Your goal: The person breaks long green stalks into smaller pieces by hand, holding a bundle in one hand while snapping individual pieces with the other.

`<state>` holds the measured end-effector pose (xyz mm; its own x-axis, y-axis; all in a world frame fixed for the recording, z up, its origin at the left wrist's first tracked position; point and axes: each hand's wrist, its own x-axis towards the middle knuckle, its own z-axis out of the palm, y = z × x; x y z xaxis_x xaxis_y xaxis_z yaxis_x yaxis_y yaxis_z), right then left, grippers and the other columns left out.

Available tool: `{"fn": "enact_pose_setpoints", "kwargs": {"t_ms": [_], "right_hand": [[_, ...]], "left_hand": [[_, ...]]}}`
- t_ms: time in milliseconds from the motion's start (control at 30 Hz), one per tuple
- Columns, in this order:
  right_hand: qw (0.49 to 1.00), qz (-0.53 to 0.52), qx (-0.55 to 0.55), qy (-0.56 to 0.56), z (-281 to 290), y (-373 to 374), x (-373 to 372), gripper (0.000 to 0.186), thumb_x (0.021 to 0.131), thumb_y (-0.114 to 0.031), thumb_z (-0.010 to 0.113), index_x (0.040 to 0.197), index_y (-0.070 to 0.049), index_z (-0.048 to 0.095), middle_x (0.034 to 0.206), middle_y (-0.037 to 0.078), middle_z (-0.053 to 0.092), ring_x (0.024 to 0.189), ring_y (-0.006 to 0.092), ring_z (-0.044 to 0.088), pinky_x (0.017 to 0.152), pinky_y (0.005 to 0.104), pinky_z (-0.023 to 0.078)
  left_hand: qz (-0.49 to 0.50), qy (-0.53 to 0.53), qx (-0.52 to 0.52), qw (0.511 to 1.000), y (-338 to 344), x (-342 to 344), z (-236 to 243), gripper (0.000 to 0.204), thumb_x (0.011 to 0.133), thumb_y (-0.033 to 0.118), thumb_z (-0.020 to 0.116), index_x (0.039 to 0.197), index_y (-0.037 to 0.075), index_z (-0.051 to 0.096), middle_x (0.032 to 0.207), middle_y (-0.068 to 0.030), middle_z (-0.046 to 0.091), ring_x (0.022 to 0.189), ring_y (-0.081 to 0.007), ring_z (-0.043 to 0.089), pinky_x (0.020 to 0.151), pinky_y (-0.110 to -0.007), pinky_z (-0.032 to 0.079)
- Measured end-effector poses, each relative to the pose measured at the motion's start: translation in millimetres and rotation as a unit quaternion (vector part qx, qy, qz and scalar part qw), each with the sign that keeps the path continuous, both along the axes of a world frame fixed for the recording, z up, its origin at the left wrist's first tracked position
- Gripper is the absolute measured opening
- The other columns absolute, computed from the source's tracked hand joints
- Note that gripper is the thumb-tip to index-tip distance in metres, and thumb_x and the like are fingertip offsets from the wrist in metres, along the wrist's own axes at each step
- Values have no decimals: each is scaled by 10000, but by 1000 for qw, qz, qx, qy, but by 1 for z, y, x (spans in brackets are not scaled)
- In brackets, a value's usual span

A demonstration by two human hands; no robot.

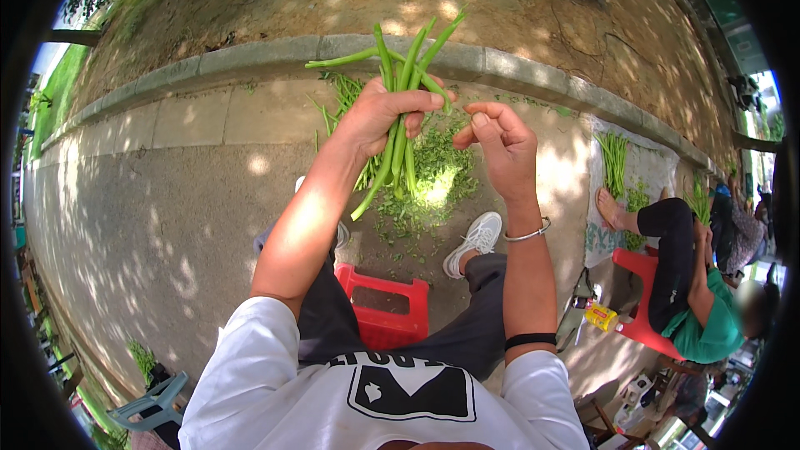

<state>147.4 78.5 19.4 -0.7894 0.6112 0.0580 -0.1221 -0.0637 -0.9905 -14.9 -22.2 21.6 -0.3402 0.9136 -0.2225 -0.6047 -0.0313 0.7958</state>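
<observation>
My left hand (392,117) grips a bunch of long green stalks (383,175), fanned out above and below the fist. Just right of the bunch, my right hand (496,137) is curled, thumb and index finger close together; whatever is between them, if anything, is too small to make out. Beneath both hands, loose green leaf scraps (425,208) lie scattered on the pavement, with more thin stalks (333,92) behind the bunch.
A red plastic stool (383,308) stands between my legs. At right a person in green (704,325) sits on a red stool, holding stalks, beside a pale sheet (596,233) bearing greens. A stone kerb (250,58) borders bare soil. A grey plastic chair (146,408) is lower left.
</observation>
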Motion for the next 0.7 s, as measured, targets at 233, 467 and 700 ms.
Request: {"fn": "enact_pose_setpoints", "kwargs": {"t_ms": [233,467,700], "right_hand": [[990,-43,133,-30,-10,-7,-7,138,844,-132,632,912,-12,633,781,21,636,708,79,579,639,230,470],[924,-100,368,-20,-11,-9,-9,73,780,-80,661,800,-36,606,703,63,583,643,169,573,579,267,450],[924,-79,373,-32,-10,-8,-8,47,792,-55,630,791,-24,595,697,75,573,625,190,551,579,284,441]], "left_hand": [[-17,-26,-26,999,0,5,1,227,725,79,710,896,-22,601,602,-33,557,423,-77,466,369,-211,355],[45,127,-109,985,3,9,-2,187,748,166,727,742,19,612,451,-12,480,365,-86,442,350,-221,313],[46,158,-120,979,3,11,4,194,742,150,724,685,13,600,477,-22,506,372,-85,445,352,-227,299]]}}
